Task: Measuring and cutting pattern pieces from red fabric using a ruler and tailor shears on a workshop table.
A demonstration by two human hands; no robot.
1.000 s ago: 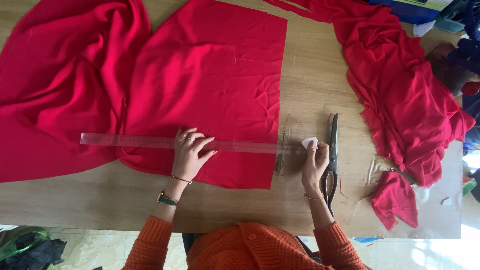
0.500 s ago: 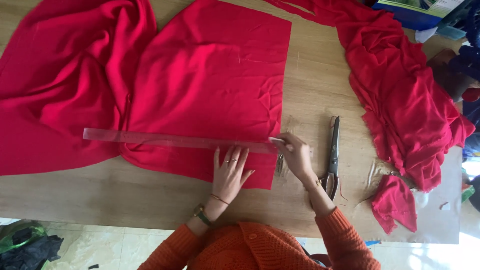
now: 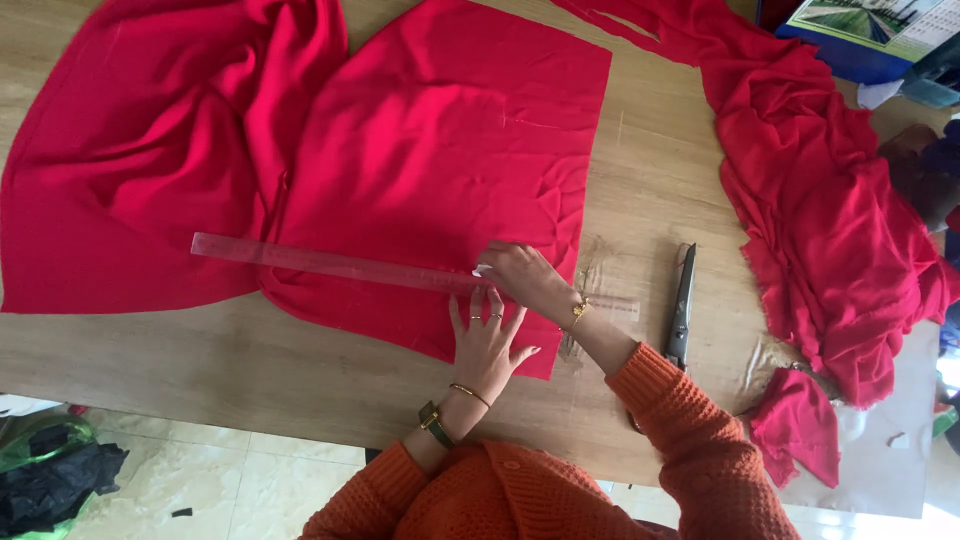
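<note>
A flat red fabric panel (image 3: 440,150) lies on the wooden table (image 3: 250,370). Across its lower part lies a long clear ruler (image 3: 320,263). My left hand (image 3: 485,335) rests flat on the fabric just below the ruler, fingers spread, fingertips touching the ruler's edge. My right hand (image 3: 525,280) sits on the ruler above it, pinching a small white piece of chalk (image 3: 483,270) against the fabric at the ruler's upper edge. Both sleeves are orange knit.
Black-handled scissors (image 3: 682,305) lie on the table right of my right arm. A long heap of red fabric (image 3: 820,200) runs down the right side, with a small red scrap (image 3: 795,425) below it. More red fabric (image 3: 130,150) spreads at the left.
My left hand slid right along the ruler. My right hand moved left from the fabric's right edge onto the ruler, with the chalk now over the fabric.
</note>
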